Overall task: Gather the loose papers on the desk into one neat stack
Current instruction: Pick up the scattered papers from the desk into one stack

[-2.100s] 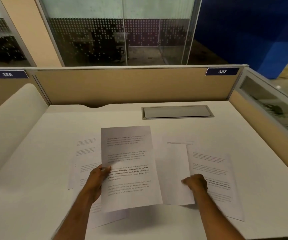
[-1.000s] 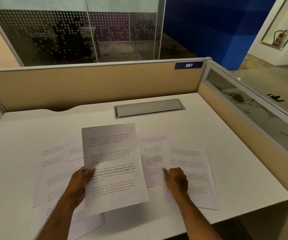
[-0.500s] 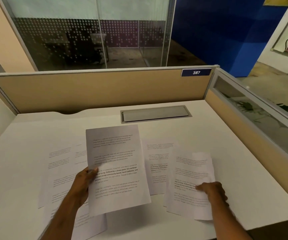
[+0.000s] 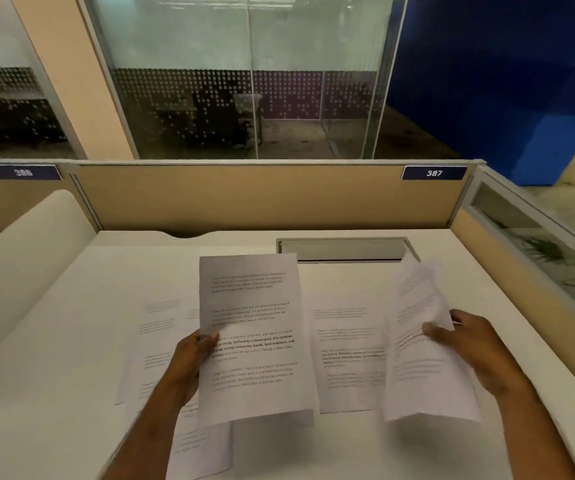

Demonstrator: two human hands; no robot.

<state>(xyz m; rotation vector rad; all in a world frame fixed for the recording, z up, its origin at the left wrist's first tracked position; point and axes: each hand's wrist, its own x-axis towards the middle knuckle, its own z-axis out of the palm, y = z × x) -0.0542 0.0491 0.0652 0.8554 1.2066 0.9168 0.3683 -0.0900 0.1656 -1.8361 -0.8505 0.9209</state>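
Observation:
My left hand (image 4: pixel 189 362) grips a printed sheet (image 4: pixel 254 337) by its left edge and holds it raised above the white desk (image 4: pixel 71 375). My right hand (image 4: pixel 473 348) pinches a second printed sheet (image 4: pixel 421 344), lifted off the desk, curled and blurred. Between the two held sheets one printed page (image 4: pixel 348 355) lies flat on the desk. Several more loose pages (image 4: pixel 157 341) lie overlapping at the left, partly hidden under my left arm and the raised sheet.
A grey cable flap (image 4: pixel 341 249) is set into the desk behind the papers. Tan partition panels (image 4: pixel 261 195) close the back and right sides, with labels 386 and 387. A curved white divider (image 4: pixel 19 254) rises at the left. The desk's front edge runs just below my forearms.
My right hand has taken the rightmost sheet off the desk and raised it; earlier it pressed on that sheet lying flat. My left hand keeps its sheet held up. The camera swung left.

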